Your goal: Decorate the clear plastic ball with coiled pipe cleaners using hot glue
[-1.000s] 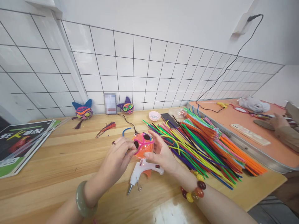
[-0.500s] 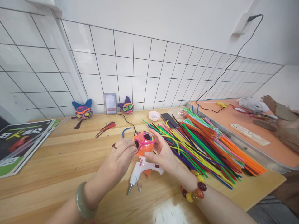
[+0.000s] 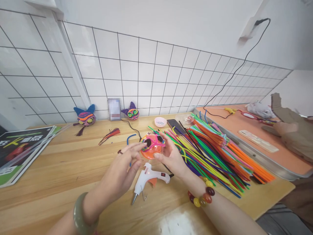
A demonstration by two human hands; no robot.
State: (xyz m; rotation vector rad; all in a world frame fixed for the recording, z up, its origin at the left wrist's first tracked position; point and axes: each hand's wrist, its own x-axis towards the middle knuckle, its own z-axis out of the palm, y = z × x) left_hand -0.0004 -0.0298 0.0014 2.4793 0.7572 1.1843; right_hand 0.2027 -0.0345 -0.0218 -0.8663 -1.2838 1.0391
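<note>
Between thumb and fingers, my right hand [image 3: 172, 158] grips an orange plastic ball [image 3: 155, 150] from its right side. Pink pipe cleaner curves over the ball, framing two black eye-like spots. My left hand [image 3: 127, 163] has its fingers stretched out, the tips touching the ball near the left black spot; its thumb stands apart from the ball. Just below the ball, a white hot glue gun [image 3: 148, 179] lies on the table with its metal nozzle pointing down-left. An orange piece [image 3: 153, 182] shows partly behind its handle.
Loose pipe cleaners [image 3: 207, 153] spread across the right side. At the back are a pink bowl [image 3: 160, 122], a phone [image 3: 175, 126] and two decorated ball figures [image 3: 85, 117]. A magazine [image 3: 23, 150] lies left. A co-worker's sleeve [image 3: 295, 137] is beside the orange tray table [image 3: 244, 120].
My left hand has loosened from the ball, its fingers straightening and thumb moving away. The ball has turned slightly in my right hand, showing more of the left black spot.
</note>
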